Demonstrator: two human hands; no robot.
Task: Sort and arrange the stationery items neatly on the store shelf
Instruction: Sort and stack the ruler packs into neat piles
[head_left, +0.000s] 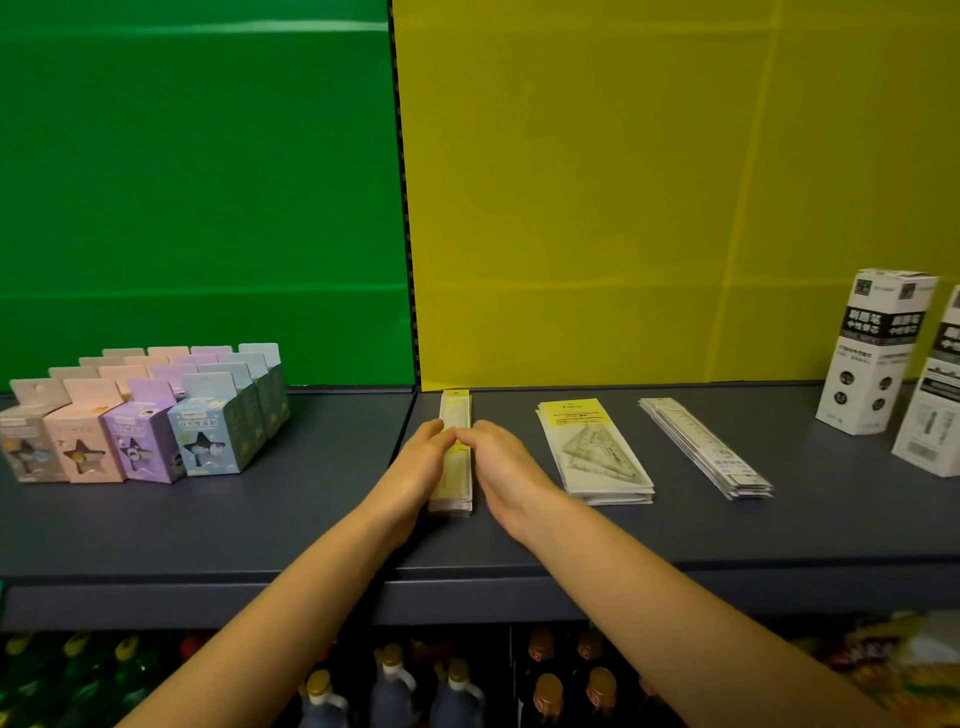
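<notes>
Stationery items occupy the grey shelf (311, 519). My left hand (421, 457) and right hand (498, 457), fingers straight, press the sides of the yellow ruler stack (453, 467), squaring it. Beyond: one set-square stack (592, 452), one clear ruler stack (706, 447), two white boxes (872, 353) and seemingly sixteen pastel boxes (145, 415), all aligned. I judge the sorting nearly complete.
</notes>
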